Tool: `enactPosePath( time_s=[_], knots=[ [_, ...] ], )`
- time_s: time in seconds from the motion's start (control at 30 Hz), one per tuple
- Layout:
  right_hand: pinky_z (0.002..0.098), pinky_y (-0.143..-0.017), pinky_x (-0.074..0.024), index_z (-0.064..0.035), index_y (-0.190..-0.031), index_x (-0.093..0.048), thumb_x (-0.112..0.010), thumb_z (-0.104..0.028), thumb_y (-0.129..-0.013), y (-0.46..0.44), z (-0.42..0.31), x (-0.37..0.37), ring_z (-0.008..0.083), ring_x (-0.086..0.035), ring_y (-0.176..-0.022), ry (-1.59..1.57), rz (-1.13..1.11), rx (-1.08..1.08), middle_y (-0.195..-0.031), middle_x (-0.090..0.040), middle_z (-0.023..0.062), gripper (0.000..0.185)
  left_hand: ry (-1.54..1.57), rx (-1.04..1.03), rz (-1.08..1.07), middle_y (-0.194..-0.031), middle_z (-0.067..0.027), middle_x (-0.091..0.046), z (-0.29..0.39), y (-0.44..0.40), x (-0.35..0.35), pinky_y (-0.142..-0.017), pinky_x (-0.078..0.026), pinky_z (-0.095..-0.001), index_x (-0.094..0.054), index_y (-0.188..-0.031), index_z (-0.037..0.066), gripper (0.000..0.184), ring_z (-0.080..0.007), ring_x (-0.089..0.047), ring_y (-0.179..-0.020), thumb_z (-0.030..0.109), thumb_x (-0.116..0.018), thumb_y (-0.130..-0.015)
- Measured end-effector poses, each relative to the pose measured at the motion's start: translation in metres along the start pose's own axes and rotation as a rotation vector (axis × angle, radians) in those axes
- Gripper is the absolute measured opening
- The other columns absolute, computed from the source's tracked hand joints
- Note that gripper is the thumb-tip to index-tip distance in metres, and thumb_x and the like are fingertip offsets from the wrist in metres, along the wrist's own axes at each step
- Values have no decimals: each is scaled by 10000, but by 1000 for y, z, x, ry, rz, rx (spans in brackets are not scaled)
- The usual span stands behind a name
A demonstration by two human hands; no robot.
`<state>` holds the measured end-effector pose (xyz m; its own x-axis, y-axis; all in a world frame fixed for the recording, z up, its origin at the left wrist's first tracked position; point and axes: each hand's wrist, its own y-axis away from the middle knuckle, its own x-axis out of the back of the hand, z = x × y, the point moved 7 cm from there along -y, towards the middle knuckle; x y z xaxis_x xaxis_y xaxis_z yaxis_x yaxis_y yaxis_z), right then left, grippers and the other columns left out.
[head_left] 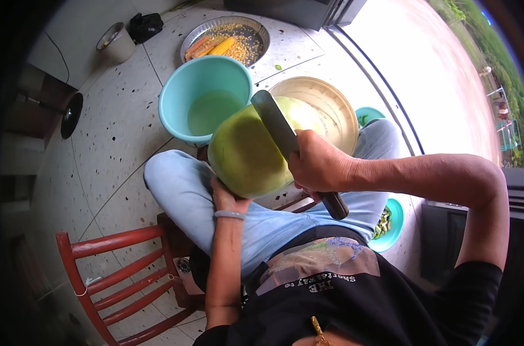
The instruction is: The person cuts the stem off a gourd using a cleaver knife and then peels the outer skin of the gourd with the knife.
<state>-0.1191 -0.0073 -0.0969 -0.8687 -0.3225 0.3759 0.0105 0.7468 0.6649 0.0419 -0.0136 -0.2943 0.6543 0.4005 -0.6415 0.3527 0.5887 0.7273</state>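
Observation:
A large pale green melon or gourd rests between my knees, over a round tan basin. My right hand is wrapped round the dark handle of a broad-bladed knife, whose blade lies across the upper right part of the melon. My left hand supports the melon from below at its lower left, its fingers partly hidden beneath it. Just beyond the melon on the left stands a turquoise bucket with some liquid in the bottom.
A metal tray of corn cobs and loose kernels is on the floor at the back. Turquoise bowls stand to the right of my legs. A red wooden chair is at the lower left, and a bin at the upper left.

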Motion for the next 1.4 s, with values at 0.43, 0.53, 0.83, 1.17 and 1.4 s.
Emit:
enactPosePath(
  time_s=[0.43,0.53,0.83,1.17,1.4],
  knots=[
    [349,-358,-500,144,-872,-502,-439,20,-851,-19,-27,18,189,-574,-465,-33,-30,-168,-677,-585,176,141,-14,-223,23,-1250,-21,-580,13,-18,0,-919,-505,-390,-562,-1222,167,429,-201,-572,-1145,471,-434,-949],
    [337,-377,-514,137,-960,-503,-447,5,-871,-24,-34,24,174,-577,-486,-57,-37,-200,-737,-604,180,169,-18,-257,77,-1211,-5,-589,17,-17,-3,-912,-502,-368,-571,-1174,172,375,-181,-571,-1132,438,-435,-947],
    [336,-375,-502,147,-984,-509,-464,-11,-882,-33,-41,27,173,-576,-492,-3,-40,-215,-739,-597,171,193,-16,-306,84,-1175,3,-590,24,-27,2,-924,-485,-355,-583,-1114,178,332,-180,-574,-1108,419,-439,-937],
    [329,-360,-471,100,-947,-520,-467,-4,-862,-23,-17,22,167,-566,-479,-100,38,-125,-707,-584,156,144,-55,-327,24,-1280,-26,-545,24,-16,-14,-953,-477,-379,-542,-1251,153,445,-211,-547,-1172,460,-429,-951],
    [320,-362,-476,83,-933,-507,-421,-12,-866,-12,-4,25,153,-549,-441,-132,48,-3,-660,-579,131,145,-41,-365,-92,-1293,-34,-533,23,-16,-20,-962,-484,-382,-531,-1264,142,487,-220,-543,-1184,499,-442,-944]
  ],
)
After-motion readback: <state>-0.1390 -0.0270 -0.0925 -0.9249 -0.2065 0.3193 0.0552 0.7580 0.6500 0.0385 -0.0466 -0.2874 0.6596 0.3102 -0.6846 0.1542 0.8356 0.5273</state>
